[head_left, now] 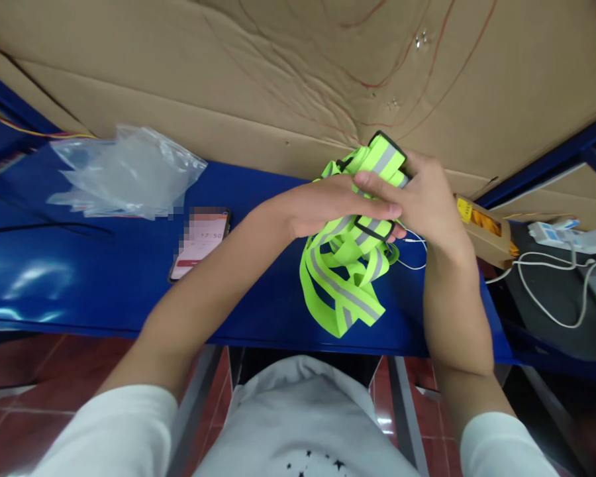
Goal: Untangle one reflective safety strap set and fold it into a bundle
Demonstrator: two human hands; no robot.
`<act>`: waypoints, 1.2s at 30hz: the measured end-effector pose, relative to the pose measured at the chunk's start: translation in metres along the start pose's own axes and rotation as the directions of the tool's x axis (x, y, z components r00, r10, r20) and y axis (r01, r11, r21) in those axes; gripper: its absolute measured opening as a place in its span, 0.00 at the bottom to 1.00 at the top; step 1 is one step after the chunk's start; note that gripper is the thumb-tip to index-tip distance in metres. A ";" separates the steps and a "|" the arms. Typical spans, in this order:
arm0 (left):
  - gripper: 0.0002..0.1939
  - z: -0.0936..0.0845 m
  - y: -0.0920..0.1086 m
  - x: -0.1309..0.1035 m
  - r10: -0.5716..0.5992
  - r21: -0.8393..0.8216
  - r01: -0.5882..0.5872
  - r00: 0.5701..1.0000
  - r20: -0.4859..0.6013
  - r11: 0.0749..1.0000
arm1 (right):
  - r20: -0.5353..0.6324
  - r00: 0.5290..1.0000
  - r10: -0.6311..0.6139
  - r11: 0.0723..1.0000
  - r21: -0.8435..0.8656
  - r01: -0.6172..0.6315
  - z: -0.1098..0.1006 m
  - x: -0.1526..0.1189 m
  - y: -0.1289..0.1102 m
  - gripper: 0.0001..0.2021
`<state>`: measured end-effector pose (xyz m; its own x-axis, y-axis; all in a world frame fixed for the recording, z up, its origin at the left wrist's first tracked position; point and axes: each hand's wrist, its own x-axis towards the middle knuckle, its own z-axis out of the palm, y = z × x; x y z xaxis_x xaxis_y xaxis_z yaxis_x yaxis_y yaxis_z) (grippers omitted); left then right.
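Both my hands meet on a bundle of neon yellow-green reflective straps [342,281] with grey stripes and black buckles. My left hand [335,202] reaches across it from the left, its fingers wrapped round the folded part. From the right, my right hand [420,199] grips the upper end, with the thumb pressed over the strap near a black buckle [387,146]. A second black buckle [374,228] shows just below my left fingers. Loose loops of strap hang down over the blue table [258,298]. Some fingertips are hidden behind the bundle.
Clear plastic bags [134,175] lie in a pile at the left, with a phone [203,242] between them and my left forearm. Cardboard [179,79] stands along the back. At the right are a small cardboard box [487,235], white cables [551,311] and a power strip [571,235].
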<state>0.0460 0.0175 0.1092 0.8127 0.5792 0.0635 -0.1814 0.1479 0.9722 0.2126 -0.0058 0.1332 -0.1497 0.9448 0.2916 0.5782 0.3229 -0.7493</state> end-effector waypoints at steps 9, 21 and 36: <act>0.15 -0.001 -0.007 0.002 0.037 0.082 -0.033 0.998 -0.049 0.996 | -0.358 0.925 -0.131 0.987 0.037 0.154 -0.001 0.004 0.003 0.23; 0.21 0.001 -0.018 0.013 0.203 -0.141 -0.274 0.902 -0.381 0.951 | -0.503 0.785 -0.360 0.920 -0.332 0.209 -0.017 -0.005 -0.001 0.16; 0.07 -0.040 0.016 0.005 0.306 -0.111 -0.482 0.700 -0.646 0.869 | 0.195 0.979 -0.067 0.987 0.154 0.037 0.000 0.011 0.033 0.07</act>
<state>0.0251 0.0548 0.1161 0.1560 0.9681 0.1962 -0.6105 -0.0617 0.7896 0.2297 0.0153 0.1118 -0.3416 0.9138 0.2196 0.4417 0.3623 -0.8207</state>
